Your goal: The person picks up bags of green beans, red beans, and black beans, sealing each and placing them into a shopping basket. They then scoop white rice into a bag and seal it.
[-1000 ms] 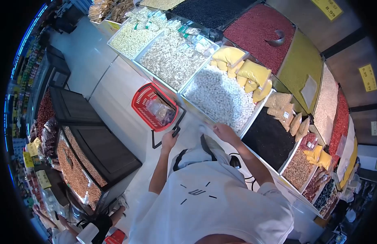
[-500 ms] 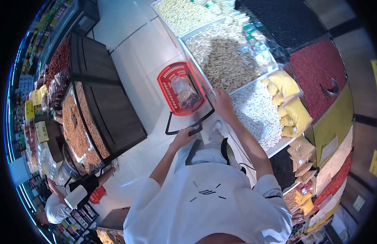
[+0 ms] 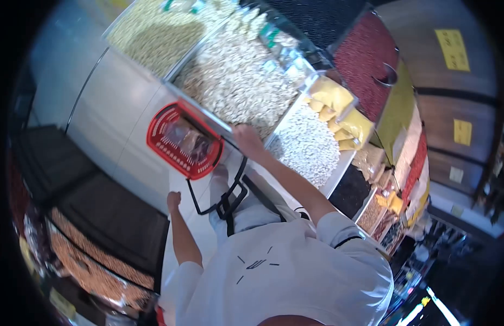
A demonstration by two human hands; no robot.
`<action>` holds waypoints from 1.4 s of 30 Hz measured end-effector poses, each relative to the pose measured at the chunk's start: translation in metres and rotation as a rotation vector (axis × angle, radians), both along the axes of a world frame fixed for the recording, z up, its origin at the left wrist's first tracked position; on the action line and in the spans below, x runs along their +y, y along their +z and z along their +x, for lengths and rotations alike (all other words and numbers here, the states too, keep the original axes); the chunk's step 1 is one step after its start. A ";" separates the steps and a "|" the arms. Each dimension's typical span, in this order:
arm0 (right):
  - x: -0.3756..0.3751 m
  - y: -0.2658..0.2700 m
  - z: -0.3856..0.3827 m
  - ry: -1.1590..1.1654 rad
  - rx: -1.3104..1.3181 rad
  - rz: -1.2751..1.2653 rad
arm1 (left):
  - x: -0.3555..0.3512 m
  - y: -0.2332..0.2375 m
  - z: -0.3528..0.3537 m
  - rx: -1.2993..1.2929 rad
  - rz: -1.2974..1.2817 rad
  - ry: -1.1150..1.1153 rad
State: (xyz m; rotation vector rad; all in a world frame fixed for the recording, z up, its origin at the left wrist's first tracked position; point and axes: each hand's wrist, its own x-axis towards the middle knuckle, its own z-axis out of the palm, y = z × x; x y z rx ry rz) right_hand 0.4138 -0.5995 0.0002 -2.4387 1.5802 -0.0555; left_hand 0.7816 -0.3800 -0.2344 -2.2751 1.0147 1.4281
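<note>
My left hand (image 3: 174,201) hangs out to the left, away from the basket, fingers curled in and nothing visible in them. My right hand (image 3: 247,139) is right at the near edge of a white bin of pale, flat seeds (image 3: 235,81), its fingers partly blurred. Below it stands a red shopping basket (image 3: 185,167) with a clear plastic bag (image 3: 192,142) of dark contents inside. The basket's black handle (image 3: 208,209) tilts back toward my legs, with neither hand around it.
Beside the seeds is a bin of white beans (image 3: 306,146), with yellow packets (image 3: 352,127) along its back edge. Farther right lie dark-red beans (image 3: 366,60) with a scoop. At left stands a dark wooden display (image 3: 83,179) holding orange-brown goods (image 3: 94,266).
My left hand has let go of the basket handle and swung out left. My view has turned, so basket and bins appear farther left. My right hand stays by the bin edge.
</note>
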 end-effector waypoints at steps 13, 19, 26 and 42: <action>0.007 -0.006 -0.002 0.108 -0.006 -0.128 | -0.111 0.055 -0.048 0.383 -0.408 0.225; 0.010 -0.001 -0.002 0.097 -0.007 -0.175 | -0.089 0.047 -0.102 0.596 -0.480 0.189; 0.010 0.011 -0.003 0.040 -0.090 -0.095 | -0.039 0.079 -0.140 0.434 -0.266 -0.059; 0.017 0.001 -0.016 -0.019 -0.298 -0.346 | -0.017 0.226 -0.250 0.509 -0.209 -0.085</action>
